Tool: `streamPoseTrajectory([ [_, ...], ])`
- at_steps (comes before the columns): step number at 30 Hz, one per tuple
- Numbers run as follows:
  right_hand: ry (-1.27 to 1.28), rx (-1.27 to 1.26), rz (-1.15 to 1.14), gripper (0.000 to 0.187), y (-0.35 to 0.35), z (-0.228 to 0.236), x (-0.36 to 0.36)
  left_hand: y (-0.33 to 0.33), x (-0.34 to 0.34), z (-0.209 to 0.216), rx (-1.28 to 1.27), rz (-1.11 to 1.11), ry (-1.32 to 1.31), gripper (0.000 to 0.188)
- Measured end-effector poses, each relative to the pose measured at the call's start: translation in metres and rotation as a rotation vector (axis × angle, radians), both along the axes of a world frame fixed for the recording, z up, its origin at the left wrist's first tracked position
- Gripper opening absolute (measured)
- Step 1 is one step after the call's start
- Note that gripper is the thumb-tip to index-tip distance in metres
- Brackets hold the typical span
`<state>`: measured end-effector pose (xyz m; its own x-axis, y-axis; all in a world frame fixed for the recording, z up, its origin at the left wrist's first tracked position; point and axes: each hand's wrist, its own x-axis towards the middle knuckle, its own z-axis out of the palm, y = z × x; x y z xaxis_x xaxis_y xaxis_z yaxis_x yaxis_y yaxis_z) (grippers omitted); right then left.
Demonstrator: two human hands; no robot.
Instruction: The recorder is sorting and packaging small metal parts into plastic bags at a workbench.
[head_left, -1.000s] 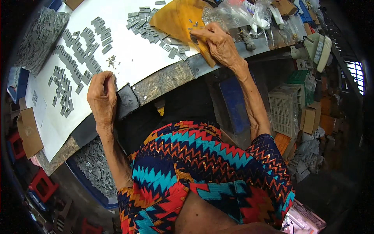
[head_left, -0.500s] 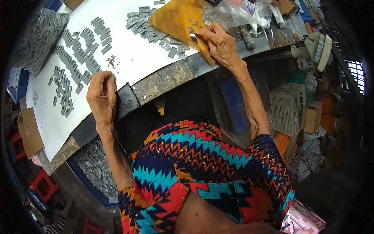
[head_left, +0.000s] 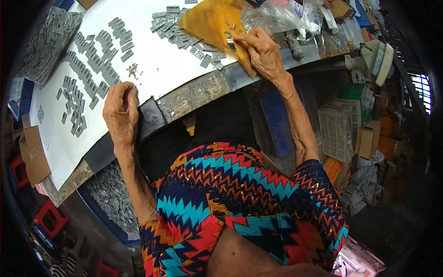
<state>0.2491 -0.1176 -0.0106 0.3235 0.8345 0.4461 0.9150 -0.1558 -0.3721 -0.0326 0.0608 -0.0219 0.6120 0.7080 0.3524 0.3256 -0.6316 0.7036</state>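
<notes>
Across the white sheet: grey pieces lie in stepped rows at left, a loose pile farther right.
Left hand: curled at the white sheet's near edge, close to tiny brownish bits; whether it grips anything, I cannot tell.
Right hand: well apart, fingertips by small metal parts on the amber sheet; grip unclear.

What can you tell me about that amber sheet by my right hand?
The amber sheet looks like thin, smooth, slightly shiny plastic. It lies across the bench, tapering to a point at the front edge. Small grey pieces rest on it beside the right hand; larger grey parts crowd its left side. Whether the hand touches it is unclear.
</notes>
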Motion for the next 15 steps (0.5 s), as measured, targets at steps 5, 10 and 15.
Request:
streamPoseTrajectory([
  [5,-0.065,-0.027,0.010,0.025,0.005,0.002,-0.008,-0.003,0.003,0.005,-0.036,0.021,-0.014,0.007],
  [10,-0.136,-0.083,0.043,0.030,0.000,0.000,-0.004,-0.002,0.003,0.003,-0.026,0.012,-0.039,0.007],
  [15,-0.048,0.000,-0.023,0.028,-0.006,0.003,-0.002,-0.005,0.003,0.007,-0.013,0.016,-0.027,0.008],
])
